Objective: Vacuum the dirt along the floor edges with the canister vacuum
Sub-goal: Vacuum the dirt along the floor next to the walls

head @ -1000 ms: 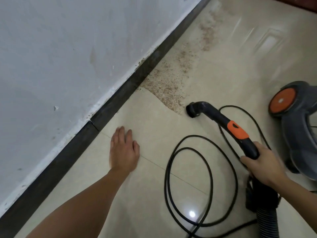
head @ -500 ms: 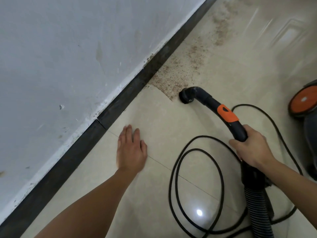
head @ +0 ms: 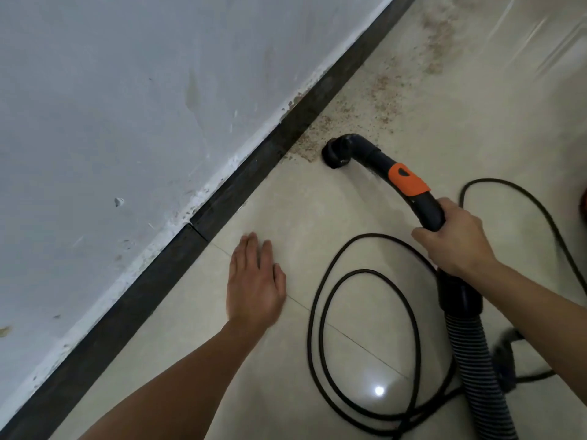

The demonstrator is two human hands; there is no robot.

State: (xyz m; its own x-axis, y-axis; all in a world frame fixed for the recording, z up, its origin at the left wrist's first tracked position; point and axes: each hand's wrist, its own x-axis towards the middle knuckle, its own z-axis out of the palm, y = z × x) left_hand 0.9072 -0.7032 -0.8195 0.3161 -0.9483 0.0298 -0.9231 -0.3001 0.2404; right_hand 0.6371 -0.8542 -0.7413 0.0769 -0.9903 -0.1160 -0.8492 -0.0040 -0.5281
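Observation:
My right hand (head: pixel 457 242) grips the black vacuum handle (head: pixel 409 185), which has an orange button. The handle's curved nozzle (head: pixel 336 152) touches the beige tile floor beside the dark baseboard (head: pixel 254 173). Brown dirt (head: pixel 381 93) lies scattered along the floor edge beyond the nozzle, running toward the top right. A ribbed grey hose (head: pixel 473 360) trails from the handle to the bottom edge. My left hand (head: pixel 255 284) rests flat on the floor with fingers straight, near the baseboard. Only a red sliver of the canister (head: pixel 583 201) shows at the right edge.
A black power cord (head: pixel 320 312) lies in loose loops on the tiles between my hands and runs off to the right. A scuffed white wall (head: pixel 127 106) fills the left side above the baseboard. A lamp reflection (head: pixel 379 391) shines on the floor.
My right hand has pushed the nozzle forward and left, into the dirt next to the baseboard. The swept tiles behind it look clean. The view shifted, leaving the canister almost out of frame.

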